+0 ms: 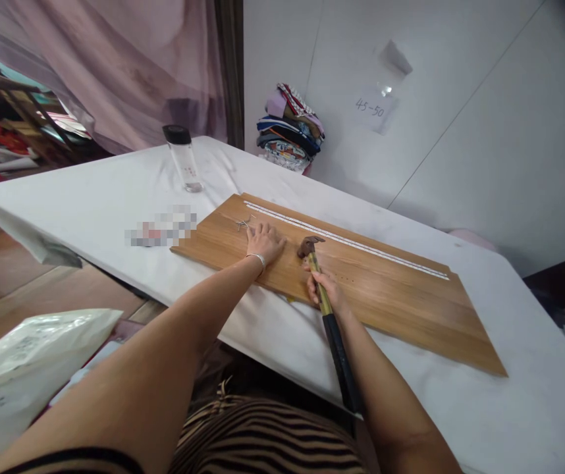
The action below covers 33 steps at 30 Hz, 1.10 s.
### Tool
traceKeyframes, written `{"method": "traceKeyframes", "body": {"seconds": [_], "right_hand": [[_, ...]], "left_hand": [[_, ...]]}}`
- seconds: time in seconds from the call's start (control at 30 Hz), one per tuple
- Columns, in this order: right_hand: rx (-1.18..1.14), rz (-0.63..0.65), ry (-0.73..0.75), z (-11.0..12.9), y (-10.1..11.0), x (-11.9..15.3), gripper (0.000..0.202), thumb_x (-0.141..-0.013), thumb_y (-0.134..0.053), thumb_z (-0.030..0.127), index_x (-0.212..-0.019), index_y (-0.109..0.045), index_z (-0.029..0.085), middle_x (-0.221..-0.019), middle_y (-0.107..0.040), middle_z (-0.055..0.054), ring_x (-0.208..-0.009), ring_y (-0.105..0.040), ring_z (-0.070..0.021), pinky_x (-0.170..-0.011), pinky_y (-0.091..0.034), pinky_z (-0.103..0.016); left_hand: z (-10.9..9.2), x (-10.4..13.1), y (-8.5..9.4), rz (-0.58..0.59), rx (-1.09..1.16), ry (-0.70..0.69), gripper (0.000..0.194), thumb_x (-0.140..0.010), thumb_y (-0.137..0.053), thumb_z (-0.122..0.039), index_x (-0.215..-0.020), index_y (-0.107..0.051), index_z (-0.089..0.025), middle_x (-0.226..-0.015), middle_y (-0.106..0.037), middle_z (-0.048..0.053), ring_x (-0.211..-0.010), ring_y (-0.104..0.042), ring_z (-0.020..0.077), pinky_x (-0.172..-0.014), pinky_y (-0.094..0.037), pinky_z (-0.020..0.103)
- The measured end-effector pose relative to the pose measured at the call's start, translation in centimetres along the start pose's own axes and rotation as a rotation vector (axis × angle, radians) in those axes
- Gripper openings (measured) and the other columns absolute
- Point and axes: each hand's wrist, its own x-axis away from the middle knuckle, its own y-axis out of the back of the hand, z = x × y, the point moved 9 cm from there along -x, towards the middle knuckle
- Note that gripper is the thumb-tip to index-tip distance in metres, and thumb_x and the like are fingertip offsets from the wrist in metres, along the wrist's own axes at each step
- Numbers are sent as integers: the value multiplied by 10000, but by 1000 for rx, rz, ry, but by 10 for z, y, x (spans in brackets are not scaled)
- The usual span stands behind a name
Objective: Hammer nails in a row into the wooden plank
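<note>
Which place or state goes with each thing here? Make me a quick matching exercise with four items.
1. Hammer
2. Left hand
3. Bottle
4. Fabric pile

A. By the wall, beyond the table
B. Palm down on the wooden board
C. Black-lidded, on the white tablecloth
D. Gripped by the right hand

Pairs: 1-D, 2-B, 3-C, 4-A

The brown wooden board (pixel 386 283) lies flat. The hammer (pixel 324 305) slants, black grip toward five o'clock; thin nails (pixel 243 224) lie at the board's ten o'clock.
</note>
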Motion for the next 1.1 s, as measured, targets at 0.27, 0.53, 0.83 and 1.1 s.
{"method": "traceKeyframes", "body": {"seconds": [0.27, 0.53, 0.83, 1.1], "right_hand": [[64, 32, -28, 0, -2, 0, 444, -772, -744, 532, -1045, -629, 202, -534, -547, 97, -335, -423, -90, -352, -274, -221], [64, -12, 33, 5, 2, 0, 459, -773, -740, 557, -1050, -643, 204, -533, -555, 95, -337, -430, -91, -360, -288, -226], [74, -39, 22, 2, 6, -4, 454, -758, -746, 530, -1045, -639, 195, -527, -568, 94, -333, -443, -100, -351, -270, -237], [68, -85, 48, 11, 4, 1, 443, -747, -767, 529, -1024, -644, 206, -513, -588, 99, -340, -454, -98, -362, -305, -225]], "left_hand": [[2, -2, -3, 8, 21, 0, 582, -1029, -402, -476, -1447, -633, -144, -1627, -530, 215, -1544, -396, 386, -1269, -238, 625], [-1, -1, -3, 25, -1, -4, 591, -1037, -387, -460, -1462, -624, -124, -1636, -519, 228, -1544, -395, 376, -1268, -247, 625], [-2, -1, -2, 19, -21, -12, 590, -1029, -379, -441, -1445, -646, -118, -1621, -536, 232, -1521, -433, 393, -1267, -251, 622], [-5, 2, 2, 16, -11, -37, 587, -1025, -370, -441, -1416, -668, -120, -1586, -566, 239, -1504, -446, 399, -1259, -270, 618]]}}
